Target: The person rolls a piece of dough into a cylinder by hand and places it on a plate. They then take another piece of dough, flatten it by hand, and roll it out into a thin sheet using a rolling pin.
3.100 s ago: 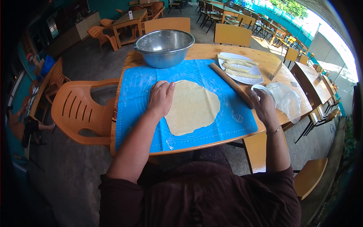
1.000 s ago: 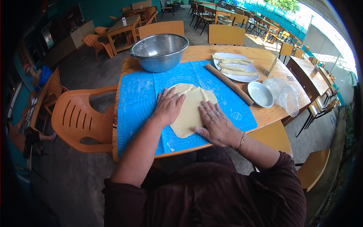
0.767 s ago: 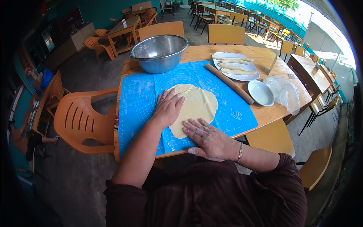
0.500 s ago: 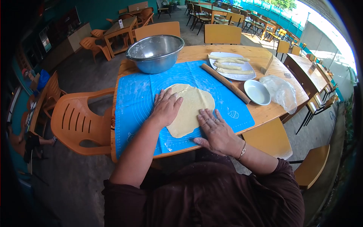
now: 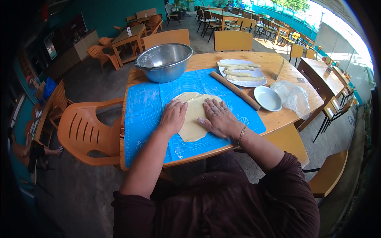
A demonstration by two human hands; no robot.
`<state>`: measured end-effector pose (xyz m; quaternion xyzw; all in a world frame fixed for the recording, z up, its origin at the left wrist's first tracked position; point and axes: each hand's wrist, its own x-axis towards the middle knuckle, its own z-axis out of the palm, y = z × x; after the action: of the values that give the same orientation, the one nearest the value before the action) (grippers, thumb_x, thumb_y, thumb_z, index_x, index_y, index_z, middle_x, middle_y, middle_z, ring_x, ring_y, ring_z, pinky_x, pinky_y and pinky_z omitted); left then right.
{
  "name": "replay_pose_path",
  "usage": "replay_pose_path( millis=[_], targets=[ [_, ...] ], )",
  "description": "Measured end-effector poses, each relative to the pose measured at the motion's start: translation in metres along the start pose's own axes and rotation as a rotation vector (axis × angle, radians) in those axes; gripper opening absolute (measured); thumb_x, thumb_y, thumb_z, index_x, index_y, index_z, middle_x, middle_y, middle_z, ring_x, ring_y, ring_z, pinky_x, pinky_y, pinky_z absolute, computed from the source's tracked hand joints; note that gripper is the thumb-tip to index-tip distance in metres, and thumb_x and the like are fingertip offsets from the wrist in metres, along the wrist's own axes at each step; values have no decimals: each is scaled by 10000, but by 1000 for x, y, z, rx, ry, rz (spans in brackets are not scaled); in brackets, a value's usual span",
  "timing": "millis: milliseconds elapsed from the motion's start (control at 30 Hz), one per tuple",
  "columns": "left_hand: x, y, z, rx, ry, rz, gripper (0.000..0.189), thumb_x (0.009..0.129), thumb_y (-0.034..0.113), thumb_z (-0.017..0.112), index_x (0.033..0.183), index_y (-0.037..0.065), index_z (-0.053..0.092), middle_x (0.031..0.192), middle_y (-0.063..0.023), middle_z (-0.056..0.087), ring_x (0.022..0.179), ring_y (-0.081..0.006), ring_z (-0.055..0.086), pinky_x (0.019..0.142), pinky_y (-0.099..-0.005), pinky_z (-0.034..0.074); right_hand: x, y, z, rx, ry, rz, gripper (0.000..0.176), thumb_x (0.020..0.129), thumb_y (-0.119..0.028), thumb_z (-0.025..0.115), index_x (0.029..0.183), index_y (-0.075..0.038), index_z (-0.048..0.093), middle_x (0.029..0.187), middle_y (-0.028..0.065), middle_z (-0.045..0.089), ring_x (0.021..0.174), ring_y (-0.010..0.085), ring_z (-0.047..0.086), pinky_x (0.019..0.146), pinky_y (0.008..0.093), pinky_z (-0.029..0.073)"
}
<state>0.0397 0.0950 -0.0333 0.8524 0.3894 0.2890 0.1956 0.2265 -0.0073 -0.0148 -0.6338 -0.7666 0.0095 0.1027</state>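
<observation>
A flat, pale sheet of dough lies on a blue baking mat with printed circles. My left hand rests flat on the sheet's left edge, fingers stretched out. On its right side lies my right hand, palm down with fingers spread and flour on the fingertips. Neither hand grips anything. A wooden rolling pin lies slanted along the mat's right edge, apart from both hands. Parts of the dough's left and right edges are hidden under the hands.
A steel bowl stands at the mat's back left corner. At the back right are a white plate with several dough strips, a small white bowl and a clear plastic bag. An orange chair stands left of the table.
My right hand has moved up and slightly left, from the dough's lower right edge onto its upper right part. My left hand stays at the left edge.
</observation>
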Motion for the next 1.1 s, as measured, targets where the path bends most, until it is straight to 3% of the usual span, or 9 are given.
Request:
replay_pose_path(
  millis=[133, 333, 467, 533, 600, 633, 733, 933, 1100],
  targets=[
    [3, 4, 8, -83, 92, -90, 594, 1025, 400, 323, 1324, -95, 458, 1339, -311, 485, 1283, -423, 421, 1111, -421, 298, 36, 13, -1, -8, -93, 176, 802, 979, -556, 308, 1457, 87, 255, 1540, 251, 237, 1459, 346, 172, 1189, 467, 145],
    [1, 6, 1, -228, 151, -150, 654, 1023, 439, 291, 1402, -91, 336, 1360, -324, 457, 1282, -437, 415, 1104, -439, 304, 66, -8, 8, 64, -145, -102, 706, 992, -450, 315, 1476, 58, 238, 1554, 232, 218, 1460, 341, 176, 1193, 470, 135],
    [1, 0, -1, -128, 9, -178, 618, 1029, 421, 315, 1398, -72, 375, 1420, -288, 416, 1355, -393, 366, 1127, -402, 284, 59, 3, 4, -73, -79, 137, 670, 992, -433, 351, 1466, 34, 278, 1533, 238, 257, 1444, 365, 208, 1171, 495, 186],
    [2, -7, 6, -33, 83, -29, 577, 1007, 396, 389, 1316, -87, 449, 1313, -308, 494, 1216, -435, 467, 1059, -457, 343, 49, 24, 4, -103, -41, 259, 637, 993, -419, 364, 1450, 24, 322, 1509, 248, 303, 1424, 380, 255, 1155, 506, 222],
    [3, 0, 2, 27, 51, -41, 544, 1006, 371, 405, 1309, -77, 466, 1304, -294, 504, 1229, -419, 464, 1064, -445, 345, 39, 50, 7, 83, 113, 209, 524, 993, -373, 398, 1354, 4, 456, 1355, 262, 471, 1302, 394, 418, 1070, 530, 325],
    [3, 5, 1, 96, 14, -48, 512, 1005, 346, 421, 1301, -67, 483, 1296, -279, 514, 1241, -402, 460, 1069, -432, 347, 35, 55, 7, 97, 197, 178, 389, 977, -320, 445, 1149, -10, 605, 1146, 230, 580, 1134, 371, 531, 962, 518, 405],
    [4, 5, 5, 162, 37, 10, 477, 999, 342, 432, 1233, -60, 539, 1251, -271, 537, 1197, -408, 480, 1041, -442, 364, 34, 54, 4, -39, 254, 155, 351, 931, -327, 511, 1007, -22, 668, 1059, 199, 606, 1072, 350, 561, 916, 480, 434],
    [3, -5, 11, 90, 122, 47, 468, 987, 353, 465, 1171, -62, 579, 1222, -266, 550, 1155, -404, 502, 1022, -454, 376, 60, 48, 7, -13, 250, 169, 293, 849, -337, 636, 917, -54, 669, 957, 167, 600, 1008, 335, 563, 896, 423, 442],
    [-1, 3, 5, 92, 128, 116, 399, 985, 280, 488, 1164, -69, 564, 1203, -255, 551, 1148, -399, 515, 999, -441, 402, 71, 48, 16, 33, 189, 199, 253, 844, -257, 610, 964, -41, 663, 961, 192, 640, 961, 358, 612, 861, 441, 480]
  ],
)
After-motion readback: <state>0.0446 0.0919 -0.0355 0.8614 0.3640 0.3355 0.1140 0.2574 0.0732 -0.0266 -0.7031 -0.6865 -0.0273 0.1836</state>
